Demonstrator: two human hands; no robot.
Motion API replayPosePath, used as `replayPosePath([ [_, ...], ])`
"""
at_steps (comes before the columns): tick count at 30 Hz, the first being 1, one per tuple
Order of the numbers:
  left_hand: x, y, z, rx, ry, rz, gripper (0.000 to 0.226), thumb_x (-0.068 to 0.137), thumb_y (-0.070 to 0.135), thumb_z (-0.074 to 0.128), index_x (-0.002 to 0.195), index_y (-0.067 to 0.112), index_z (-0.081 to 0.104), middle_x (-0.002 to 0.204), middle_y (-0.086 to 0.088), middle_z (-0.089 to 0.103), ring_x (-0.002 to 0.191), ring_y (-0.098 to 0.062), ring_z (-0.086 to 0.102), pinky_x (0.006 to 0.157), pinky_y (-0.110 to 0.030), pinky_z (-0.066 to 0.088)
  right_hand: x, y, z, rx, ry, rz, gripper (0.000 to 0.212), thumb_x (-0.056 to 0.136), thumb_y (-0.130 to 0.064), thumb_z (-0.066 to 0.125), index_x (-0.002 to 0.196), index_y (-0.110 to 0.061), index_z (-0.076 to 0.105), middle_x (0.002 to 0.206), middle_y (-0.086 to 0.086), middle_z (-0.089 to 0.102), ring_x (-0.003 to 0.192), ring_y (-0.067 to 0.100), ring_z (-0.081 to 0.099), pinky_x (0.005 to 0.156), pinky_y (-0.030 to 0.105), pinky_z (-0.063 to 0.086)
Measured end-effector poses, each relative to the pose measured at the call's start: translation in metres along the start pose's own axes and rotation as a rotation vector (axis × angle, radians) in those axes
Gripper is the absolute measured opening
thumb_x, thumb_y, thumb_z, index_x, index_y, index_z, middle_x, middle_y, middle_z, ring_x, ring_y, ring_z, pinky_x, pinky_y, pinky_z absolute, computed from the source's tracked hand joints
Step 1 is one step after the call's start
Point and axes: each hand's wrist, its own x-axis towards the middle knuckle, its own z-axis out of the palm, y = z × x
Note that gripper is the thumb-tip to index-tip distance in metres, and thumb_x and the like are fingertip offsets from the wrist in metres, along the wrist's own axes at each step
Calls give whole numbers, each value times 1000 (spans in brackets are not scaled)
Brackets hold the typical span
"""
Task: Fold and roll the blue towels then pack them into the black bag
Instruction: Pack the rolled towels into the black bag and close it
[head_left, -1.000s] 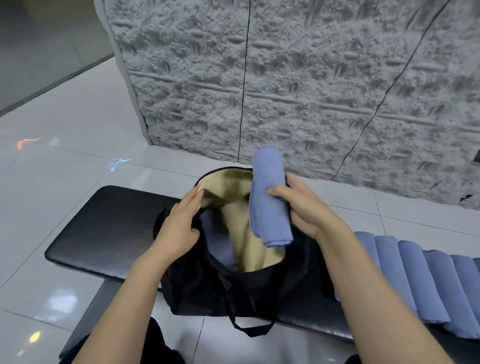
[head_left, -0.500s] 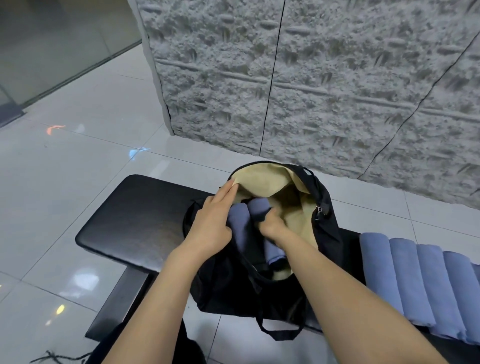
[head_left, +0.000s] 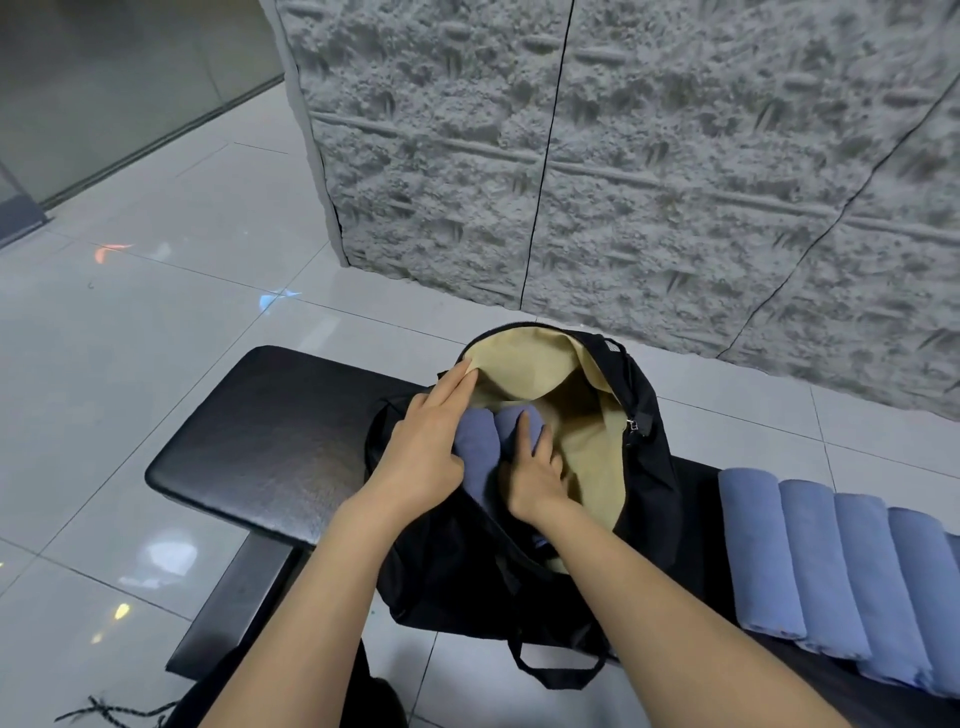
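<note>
Nearest the lens, bottom left: a frayed dark cord (head_left: 111, 709) lies on the pale floor (head_left: 104, 364), beside a patch of dark cloth (head_left: 379, 699) at the lower edge.
Forearms: both bare, reaching forward from the bottom of the view to the mouth of the bag.
Strap: a black loop (head_left: 558, 670) hangs off the near edge of the bench, below the bag.
Black bag (head_left: 457, 582): sits on the bench, unzipped and gaping toward the camera, with its tan lining (head_left: 524, 364) showing (a zip pull hangs at the right rim).
Left hand (head_left: 426, 457): released, holding nothing. The fingers are straight and laid along the left lip of the mouth, their tips at the edge of the lining. The thumb lies against the left roll.
Right hand (head_left: 535, 473): inside the mouth, forefinger straight along the top of the right roll, the other fingers bent down its right side. Whether they clasp the roll or only press it cannot be told.
Towels in the bag: two blue rolls side by side and touching, the left roll (head_left: 475, 447) and the right roll (head_left: 511, 418). Their lower parts are hidden by the hands and the bag's front wall.
Towels waiting: a row of rolled towels (head_left: 826, 566) lies on the bench to the right, apart from the bag. The rolls touch one another; four are clearly seen, and the row runs off the right edge.
Bench (head_left: 270, 431): black and padded, bare to the left of the bag.
Stone wall (head_left: 675, 156): rough grey blocks with dark seams, rising behind the bench.
Far left: a dim glass panel (head_left: 104, 78) meets the floor.
</note>
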Motion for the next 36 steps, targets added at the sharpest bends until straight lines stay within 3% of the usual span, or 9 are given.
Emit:
replayPosePath([
  [4, 1, 2, 4, -6, 6, -11, 95, 71, -14, 37, 151, 29, 10, 156, 24, -2, 142, -17, 15, 111, -36, 27, 5, 4, -4, 24, -4, 6, 74, 96, -22, 34, 148, -29, -17, 157, 8, -13, 142, 36, 1, 115, 45, 10],
  [9, 2, 2, 8, -33, 23, -5, 94, 71, -16, 38, 151, 26, 12, 157, 20, 1, 145, -13, 10, 108, -17, 11, 5, 10, -5, 47, 10, -12, 78, 93, -9, 36, 148, -29, -16, 156, 9, -2, 141, 34, 3, 114, 42, 18],
  [12, 1, 5, 11, -88, 27, 23, 95, 68, -18, 38, 151, 24, 16, 158, 15, 6, 144, -10, 11, 114, -23, 19, 1, 11, -4, 41, 19, -13, 87, 89, -3, 43, 148, -28, -17, 154, 11, -2, 139, 31, 7, 112, 39, 22],
  [16, -5, 16, 20, -138, -28, 85, 97, 67, -20, 38, 150, 25, 17, 156, 18, 6, 141, 1, 10, 103, -1, 13, -10, 21, -4, 36, 37, 28, 85, 91, -4, 41, 148, -28, -18, 155, 11, -2, 141, 30, 8, 113, 38, 23],
  [22, -10, 40, 40, -194, -116, 180, 95, 68, -19, 38, 149, 26, 17, 154, 22, 5, 132, 21, 2, 101, 2, 12, -31, 63, -12, 75, 130, 132, 78, 93, -10, 41, 150, -22, -11, 151, 13, 13, 135, 33, 18, 108, 40, 27],
  [25, -9, 41, 42, -178, -82, 185, 95, 67, -20, 37, 150, 23, 18, 155, 19, 6, 138, 12, 5, 101, 2, 11, -28, 64, -18, 179, 190, 210, 71, 92, -24, 54, 146, -8, 11, 143, 19, 27, 131, 39, 28, 105, 40, 29],
  [28, -6, 34, 35, -146, -49, 168, 95, 67, -19, 39, 150, 22, 19, 156, 17, 8, 142, 2, 9, 101, 2, 12, -19, 54, -20, 152, 201, 126, 59, 94, -16, 49, 143, -7, 18, 144, 18, 29, 128, 39, 32, 103, 41, 31],
  [33, -7, 28, 29, -54, -92, 139, 91, 72, -12, 42, 150, 27, 17, 156, 22, 5, 140, -10, 21, 107, -20, 28, -21, 54, -27, -185, 62, 45, 65, 97, -19, 37, 150, -8, 2, 149, 15, 24, 136, 33, 25, 109, 42, 26],
  [36, -9, 39, 27, 406, 24, 144, 84, 70, -4, 52, 146, 24, 30, 157, 11, 13, 130, -26, 33, 103, -39, 35, -33, 68, -53, -613, 48, -119, 63, 98, -41, 33, 149, -9, 15, 149, 12, 33, 136, 28, 29, 116, 48, 4],
])
